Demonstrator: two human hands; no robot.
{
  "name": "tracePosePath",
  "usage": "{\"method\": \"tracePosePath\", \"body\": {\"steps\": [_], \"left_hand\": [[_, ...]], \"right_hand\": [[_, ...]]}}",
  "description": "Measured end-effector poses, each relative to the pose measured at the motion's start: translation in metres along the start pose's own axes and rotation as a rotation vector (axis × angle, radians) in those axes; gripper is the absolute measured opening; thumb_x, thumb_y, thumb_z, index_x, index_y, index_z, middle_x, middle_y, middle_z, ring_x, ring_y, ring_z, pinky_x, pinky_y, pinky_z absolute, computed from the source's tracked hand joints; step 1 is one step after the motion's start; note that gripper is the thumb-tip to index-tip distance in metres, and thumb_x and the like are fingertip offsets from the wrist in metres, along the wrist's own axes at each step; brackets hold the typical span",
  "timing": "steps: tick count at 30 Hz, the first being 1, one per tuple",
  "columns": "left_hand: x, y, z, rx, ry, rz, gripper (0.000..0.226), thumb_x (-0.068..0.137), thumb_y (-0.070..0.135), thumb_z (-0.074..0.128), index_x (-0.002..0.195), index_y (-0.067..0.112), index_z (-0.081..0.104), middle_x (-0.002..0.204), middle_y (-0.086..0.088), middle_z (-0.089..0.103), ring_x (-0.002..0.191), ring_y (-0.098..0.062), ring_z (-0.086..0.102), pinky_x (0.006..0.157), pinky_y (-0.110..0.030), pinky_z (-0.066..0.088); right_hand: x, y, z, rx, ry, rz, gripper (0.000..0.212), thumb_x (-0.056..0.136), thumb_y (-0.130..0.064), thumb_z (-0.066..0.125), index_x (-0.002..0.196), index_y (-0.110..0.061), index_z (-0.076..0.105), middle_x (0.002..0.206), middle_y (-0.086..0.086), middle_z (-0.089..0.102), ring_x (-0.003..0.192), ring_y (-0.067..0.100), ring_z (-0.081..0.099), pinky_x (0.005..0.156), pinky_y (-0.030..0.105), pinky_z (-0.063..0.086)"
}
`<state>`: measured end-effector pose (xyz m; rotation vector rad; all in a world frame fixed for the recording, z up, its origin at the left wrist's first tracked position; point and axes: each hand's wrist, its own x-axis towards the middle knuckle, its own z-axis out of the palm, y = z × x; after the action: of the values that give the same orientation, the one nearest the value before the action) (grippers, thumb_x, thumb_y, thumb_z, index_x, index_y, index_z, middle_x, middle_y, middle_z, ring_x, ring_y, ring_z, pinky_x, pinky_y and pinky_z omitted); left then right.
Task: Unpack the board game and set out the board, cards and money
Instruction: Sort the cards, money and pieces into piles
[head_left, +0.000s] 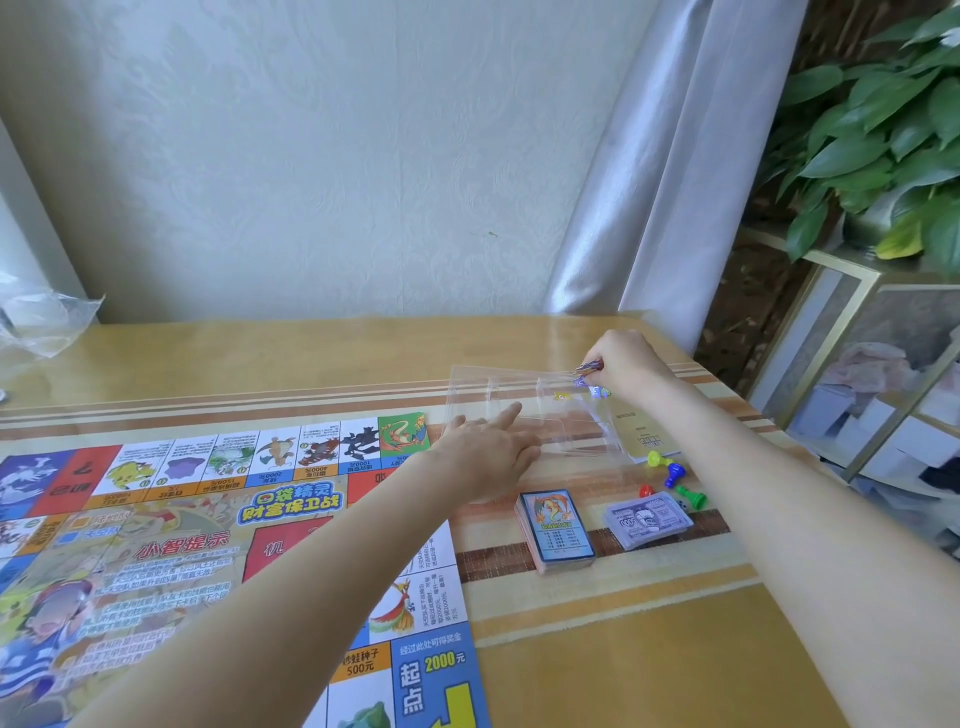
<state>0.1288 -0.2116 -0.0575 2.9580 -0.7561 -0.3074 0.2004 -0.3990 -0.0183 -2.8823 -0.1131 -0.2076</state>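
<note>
Now, step in hand: I am emptying the clear plastic box at the far right of the table.
Left hand: I am resting it with fingers straight against the near left wall of the box, steadying it without gripping.
Right hand: I am pinching a small purple item at the box's far right corner; what it is, I cannot tell.
Board: it is lying unfolded, covering the left of the table.
Cards: they are sitting stacked near the box, just right of the board.
Money: the purple notes are lying piled right of the cards.
Pawns: yellow, blue, red and green ones are lying loose between box and money.
Booklet: it is lying right of the box.
Technique: I am judging that the flimsy box needs firm downward pressure from my left hand while my right is lifting straight up, so nothing tips onto the pawns.
</note>
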Motion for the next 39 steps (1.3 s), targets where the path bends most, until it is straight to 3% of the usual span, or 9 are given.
{"method": "tracePosePath", "body": {"steps": [5,11,14,16,18,19,21,33,39], "left_hand": [[0.001,0.001,0.0,0.004,0.0,-0.001,0.047,0.101,0.043,0.013,0.143,0.032,0.03,0.158,-0.003,-0.002,0.141,-0.031,0.023,0.114,-0.05,0.012],[0.002,0.001,0.001,0.021,-0.002,-0.003,0.048,0.101,0.043,0.013,0.144,0.032,0.03,0.158,-0.003,-0.002,0.14,-0.031,0.024,0.114,-0.05,0.014],[0.002,0.001,0.001,0.026,0.0,0.002,0.048,0.101,0.044,0.013,0.144,0.032,0.029,0.158,-0.003,-0.002,0.14,-0.03,0.025,0.114,-0.05,0.015],[0.003,0.0,0.001,0.028,0.0,-0.001,0.048,0.101,0.043,0.013,0.144,0.032,0.029,0.158,-0.003,-0.001,0.141,-0.029,0.025,0.114,-0.05,0.016],[0.004,-0.001,0.001,0.028,-0.002,-0.002,0.048,0.101,0.044,0.012,0.144,0.032,0.029,0.158,-0.003,-0.002,0.141,-0.029,0.024,0.114,-0.05,0.016],[0.004,-0.001,0.002,0.027,-0.001,0.0,0.048,0.101,0.044,0.012,0.144,0.032,0.029,0.158,-0.003,-0.002,0.141,-0.029,0.024,0.113,-0.05,0.016],[0.004,-0.001,0.002,0.027,0.001,0.006,0.048,0.101,0.044,0.012,0.144,0.032,0.03,0.158,-0.003,-0.001,0.141,-0.028,0.024,0.113,-0.05,0.017],[0.016,-0.008,0.01,0.032,0.022,0.04,0.05,0.1,0.045,0.011,0.147,0.035,0.024,0.158,0.004,0.005,0.143,-0.022,0.02,0.111,-0.052,0.02],[0.016,-0.007,0.008,0.041,0.005,0.052,0.048,0.1,0.043,0.013,0.145,0.033,0.027,0.158,0.002,0.004,0.144,-0.021,0.016,0.112,-0.051,0.021]], "right_hand": [[0.002,0.003,-0.006,0.046,-0.032,-0.001,0.012,0.081,-0.001,0.062,0.087,0.008,0.068,0.07,0.015,0.045,0.069,0.02,0.036,0.05,0.025,0.027],[-0.001,-0.015,0.008,-0.052,-0.099,-0.095,0.02,0.08,0.005,0.054,0.093,0.003,0.069,0.092,0.021,0.066,0.087,0.035,0.061,0.066,0.03,0.042],[-0.005,-0.026,0.01,-0.16,-0.194,-0.134,0.025,0.074,0.01,0.047,0.067,-0.006,0.065,0.073,0.017,0.053,0.062,0.03,0.042,0.057,0.028,0.028],[-0.007,-0.03,0.007,-0.216,-0.248,-0.147,0.035,0.071,0.013,0.042,0.052,-0.016,0.036,0.063,0.007,0.029,0.059,0.022,0.022,0.052,0.029,0.016],[-0.007,-0.025,0.004,-0.215,-0.283,-0.142,0.031,0.076,0.012,0.041,0.057,-0.012,0.046,0.067,0.009,0.037,0.064,0.03,0.031,0.051,0.03,0.024],[-0.007,-0.021,0.003,-0.19,-0.296,-0.159,0.015,0.081,0.009,0.042,0.073,0.004,0.054,0.076,0.016,0.052,0.073,0.038,0.044,0.056,0.033,0.037],[-0.004,-0.013,0.003,-0.121,-0.317,-0.155,0.027,0.085,0.003,0.045,0.099,0.0,0.068,0.098,0.023,0.064,0.096,0.042,0.055,0.077,0.04,0.048],[-0.006,-0.012,0.004,-0.019,-0.266,-0.233,0.021,0.09,-0.009,0.057,0.104,-0.008,0.072,0.099,0.014,0.07,0.089,0.026,0.057,0.07,0.025,0.038],[-0.011,-0.014,0.003,-0.037,-0.184,-0.238,0.015,0.088,-0.01,0.06,0.094,-0.005,0.074,0.094,0.013,0.07,0.091,0.028,0.059,0.076,0.031,0.044]]}}
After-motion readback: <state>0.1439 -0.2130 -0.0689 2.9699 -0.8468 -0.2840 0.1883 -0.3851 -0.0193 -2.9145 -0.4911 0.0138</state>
